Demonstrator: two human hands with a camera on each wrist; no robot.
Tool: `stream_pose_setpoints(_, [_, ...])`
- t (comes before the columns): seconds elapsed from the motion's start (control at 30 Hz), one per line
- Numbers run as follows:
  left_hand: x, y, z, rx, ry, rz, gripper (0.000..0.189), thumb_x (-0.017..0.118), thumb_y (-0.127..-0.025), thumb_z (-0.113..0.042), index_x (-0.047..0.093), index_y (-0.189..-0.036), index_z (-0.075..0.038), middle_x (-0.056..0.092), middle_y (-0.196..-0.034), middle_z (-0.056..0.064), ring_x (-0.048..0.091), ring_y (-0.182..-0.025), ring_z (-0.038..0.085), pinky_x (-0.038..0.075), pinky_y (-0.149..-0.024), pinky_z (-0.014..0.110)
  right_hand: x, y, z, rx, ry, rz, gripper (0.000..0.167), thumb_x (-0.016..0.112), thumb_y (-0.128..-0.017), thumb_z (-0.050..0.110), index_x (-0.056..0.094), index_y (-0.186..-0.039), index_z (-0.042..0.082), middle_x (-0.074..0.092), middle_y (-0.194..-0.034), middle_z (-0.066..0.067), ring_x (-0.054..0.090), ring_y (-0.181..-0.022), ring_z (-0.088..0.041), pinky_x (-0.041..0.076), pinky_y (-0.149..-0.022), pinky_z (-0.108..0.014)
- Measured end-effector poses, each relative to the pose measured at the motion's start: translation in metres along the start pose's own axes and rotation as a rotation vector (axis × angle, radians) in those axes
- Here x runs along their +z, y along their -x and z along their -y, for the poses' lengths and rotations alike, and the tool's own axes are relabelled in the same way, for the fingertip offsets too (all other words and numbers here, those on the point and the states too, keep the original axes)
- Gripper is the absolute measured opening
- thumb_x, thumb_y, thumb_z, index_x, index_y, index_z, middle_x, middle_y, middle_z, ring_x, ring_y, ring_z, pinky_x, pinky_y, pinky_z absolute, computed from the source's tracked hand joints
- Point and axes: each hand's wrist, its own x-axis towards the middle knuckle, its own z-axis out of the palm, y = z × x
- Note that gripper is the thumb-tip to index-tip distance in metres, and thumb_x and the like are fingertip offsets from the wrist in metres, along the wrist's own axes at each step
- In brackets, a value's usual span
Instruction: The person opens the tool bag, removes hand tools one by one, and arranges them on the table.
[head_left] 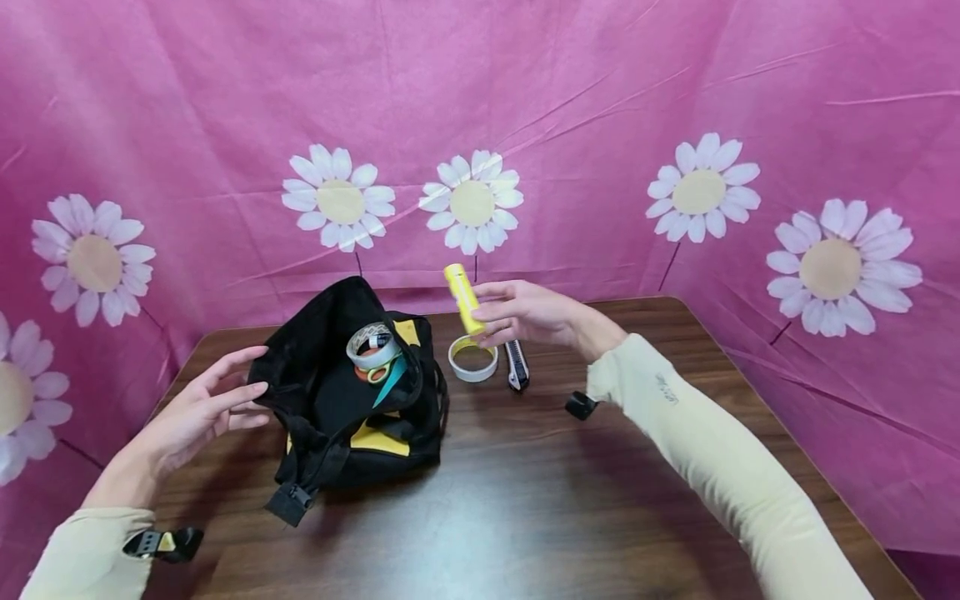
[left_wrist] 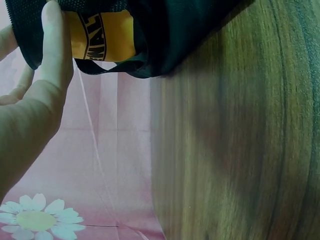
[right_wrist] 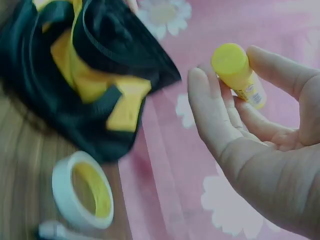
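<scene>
Between thumb and fingers, my right hand (head_left: 525,314) pinches a yellow glue stick (head_left: 463,298), held tilted in the air above the table. The right wrist view shows its round yellow cap (right_wrist: 230,59) and a printed label. With thumb and fingers my left hand (head_left: 206,408) grips the rim of a black and yellow tool bag (head_left: 427,392), whose mouth stands open. Inside the bag lie a white tape roll (head_left: 360,360), scissors (head_left: 379,373) with an orange and yellow handle, and a teal piece (head_left: 390,382) whose kind I cannot tell.
Right of the bag, a second tape roll (head_left: 474,375) lies flat on the wooden table (head_left: 510,500). Beside it is a black and white utility knife (head_left: 517,367). A strap with a buckle (head_left: 292,502) hangs off the bag's front. Pink cloth with daisies (head_left: 570,125) stands behind the table.
</scene>
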Motion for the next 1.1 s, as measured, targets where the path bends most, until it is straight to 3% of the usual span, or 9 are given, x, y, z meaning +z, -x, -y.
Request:
stream_pose_setpoints(0.23, [0.001, -0.002, 0.007, 0.0, 0.037, 0.028, 0.054, 0.047, -0.106, 0.002, 0.034, -0.155, -0.016, 0.053, -0.132, 0.008, 0.07, -0.1, 0.018, 0.06, -0.084, 0.04, -0.055, 0.03, -0.028, -0.026, -0.05, -0.163, 0.064, 0.058, -0.1, 0.0, 0.024, -0.155, -0.005, 0.068, -0.109, -0.012, 0.071, -0.09, -0.02, 0.053, -0.098, -0.048])
stream_pose_setpoints(0.37, [-0.001, -0.001, 0.006, 0.005, 0.013, 0.005, 0.054, 0.047, -0.106, 0.0, 0.033, -0.155, -0.016, 0.056, -0.13, 0.009, 0.07, -0.102, 0.019, 0.06, -0.084, 0.039, -0.081, 0.034, -0.052, 0.003, -0.061, -0.201, 0.06, 0.058, -0.101, 0.002, 0.027, -0.152, -0.007, 0.07, -0.101, -0.011, 0.072, -0.087, -0.02, 0.055, -0.095, -0.045])
stream_pose_setpoints(0.5, [-0.001, -0.002, 0.003, 0.01, 0.013, 0.01, 0.054, 0.048, -0.106, -0.001, 0.033, -0.156, -0.016, 0.055, -0.131, 0.011, 0.07, -0.102, 0.02, 0.06, -0.084, 0.039, -0.102, 0.034, -0.074, 0.055, -0.054, -0.243, 0.056, 0.055, -0.103, 0.003, 0.027, -0.151, -0.008, 0.07, -0.099, -0.011, 0.072, -0.089, -0.021, 0.052, -0.099, -0.046])
stream_pose_setpoints(0.8, [-0.002, -0.001, 0.0, 0.022, 0.046, 0.038, 0.053, 0.046, -0.106, 0.003, 0.034, -0.154, -0.015, 0.057, -0.129, 0.01, 0.071, -0.1, 0.02, 0.06, -0.083, 0.042, -0.131, 0.023, -0.114, 0.152, 0.022, -0.354, 0.063, 0.059, -0.101, 0.003, 0.026, -0.153, -0.008, 0.068, -0.098, -0.006, 0.069, -0.083, -0.017, 0.059, -0.084, -0.034])
stream_pose_setpoints(1.1, [0.0, -0.003, 0.004, 0.02, 0.083, 0.037, 0.053, 0.046, -0.106, 0.003, 0.035, -0.154, -0.015, 0.056, -0.131, 0.008, 0.071, -0.098, 0.019, 0.06, -0.083, 0.04, -0.134, 0.025, -0.126, 0.191, 0.161, -0.409, 0.062, 0.067, -0.099, 0.011, 0.035, -0.147, -0.01, 0.069, -0.096, -0.009, 0.07, -0.079, -0.015, 0.06, -0.08, -0.032])
